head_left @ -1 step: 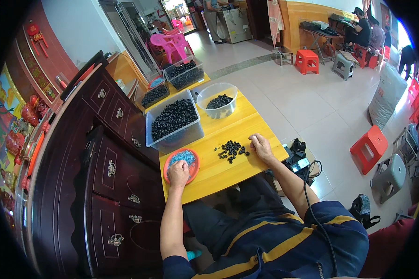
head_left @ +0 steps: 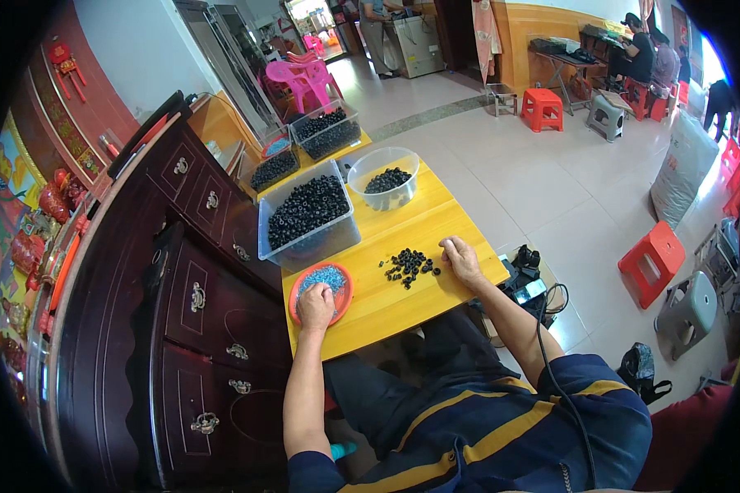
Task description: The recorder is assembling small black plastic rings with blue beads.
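My left hand [head_left: 316,306] rests over the near part of a shallow orange-red dish [head_left: 344,307]. Small blue and whitish pieces [head_left: 327,274] lie in that dish. The fingers of this hand are curled in, and whatever they may hold is hidden. On the right side of the yellow table [head_left: 370,311], my right hand [head_left: 462,260] is closed, thumb against fingers; anything in it is too small to make out. Just left of it lies a loose pile of small black ring-like parts [head_left: 411,264], apart from the hand.
Beyond the dish stands a clear bin [head_left: 308,242] heaped with black parts, beside a round clear tub [head_left: 403,197] holding some. More filled bins [head_left: 329,146] stand farther back. A dark wooden cabinet [head_left: 214,329] borders the left; stools [head_left: 651,261] stand on the floor at right.
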Action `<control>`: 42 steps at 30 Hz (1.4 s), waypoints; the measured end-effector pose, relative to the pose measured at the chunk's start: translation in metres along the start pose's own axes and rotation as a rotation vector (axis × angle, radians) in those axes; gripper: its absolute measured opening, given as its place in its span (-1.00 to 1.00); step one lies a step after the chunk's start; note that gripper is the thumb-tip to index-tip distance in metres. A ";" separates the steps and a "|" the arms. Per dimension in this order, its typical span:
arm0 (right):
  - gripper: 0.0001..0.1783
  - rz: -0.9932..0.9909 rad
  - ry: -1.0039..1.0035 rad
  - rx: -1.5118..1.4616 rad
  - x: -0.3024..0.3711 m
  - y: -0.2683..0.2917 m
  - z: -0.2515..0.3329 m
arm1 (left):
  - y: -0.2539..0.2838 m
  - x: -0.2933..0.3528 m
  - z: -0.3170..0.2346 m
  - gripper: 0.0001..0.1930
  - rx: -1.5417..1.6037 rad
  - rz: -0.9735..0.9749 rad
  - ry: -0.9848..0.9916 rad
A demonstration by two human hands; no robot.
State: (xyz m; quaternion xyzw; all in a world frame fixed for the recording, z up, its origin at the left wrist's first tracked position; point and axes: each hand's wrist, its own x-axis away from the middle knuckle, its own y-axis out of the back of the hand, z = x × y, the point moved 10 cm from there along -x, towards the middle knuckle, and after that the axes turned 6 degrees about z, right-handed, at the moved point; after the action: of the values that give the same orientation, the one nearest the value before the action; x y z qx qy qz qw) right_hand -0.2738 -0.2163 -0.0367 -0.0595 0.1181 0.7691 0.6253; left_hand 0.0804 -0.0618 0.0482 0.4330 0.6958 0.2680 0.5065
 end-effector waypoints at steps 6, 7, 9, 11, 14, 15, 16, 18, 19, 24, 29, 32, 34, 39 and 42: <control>-0.65 -0.002 -0.060 -0.013 -0.003 0.001 -0.007 | 0.008 -0.006 -0.007 -0.91 0.047 -0.061 0.027; -0.65 -0.008 -0.049 -0.001 -0.003 0.002 -0.008 | 0.010 -0.007 -0.014 -0.90 0.090 -0.071 0.021; -0.65 -0.007 -0.035 0.008 -0.003 0.001 -0.005 | 0.018 -0.007 -0.028 -0.88 0.112 -0.107 -0.001; -0.64 -0.005 -0.030 0.010 -0.004 0.001 -0.007 | 0.019 -0.004 -0.042 -0.87 0.140 -0.141 -0.023; -0.64 -0.004 -0.015 0.020 -0.006 0.002 -0.011 | 0.003 0.001 -0.049 -0.86 0.375 -0.108 0.069; -0.64 -0.006 -0.016 0.020 -0.006 0.003 -0.012 | -0.002 0.004 -0.054 -0.86 0.434 -0.099 0.086; -0.63 -0.018 -0.009 0.039 -0.006 0.005 -0.013 | -0.009 0.007 -0.059 -0.86 0.493 -0.089 0.103; -0.63 -0.025 -0.001 0.057 -0.006 0.003 -0.010 | -0.024 0.015 -0.061 -0.87 0.549 -0.068 0.117; -0.62 -0.029 -0.001 0.053 -0.006 0.004 -0.009 | -0.034 0.018 -0.061 -0.86 0.629 -0.047 0.142; -0.59 -0.038 0.007 0.024 -0.004 0.006 -0.006 | -0.081 0.035 -0.073 -0.88 0.982 0.064 0.269; -0.58 -0.025 0.011 -0.022 -0.006 0.005 -0.011 | -0.102 0.049 -0.080 -0.91 1.148 0.128 0.376; -0.59 -0.010 0.029 -0.003 -0.008 0.005 -0.016 | -0.106 0.055 -0.079 -0.92 1.192 0.153 0.410; -0.61 -0.010 0.021 0.009 -0.008 0.008 -0.019 | -0.106 0.059 -0.073 -0.92 1.211 0.146 0.456; -0.71 -0.054 0.012 0.047 -0.006 0.007 -0.010 | -0.101 0.067 -0.064 -0.91 1.267 0.096 0.480; -0.77 0.001 -0.021 -0.153 -0.007 0.000 -0.014 | -0.103 0.072 -0.061 -0.91 1.290 0.080 0.503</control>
State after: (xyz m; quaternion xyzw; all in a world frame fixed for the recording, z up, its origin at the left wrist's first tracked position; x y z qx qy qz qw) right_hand -0.2735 -0.2262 -0.0490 -0.0990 0.0522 0.7769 0.6196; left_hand -0.0189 -0.0441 -0.0487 0.5976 0.7959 -0.0887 -0.0392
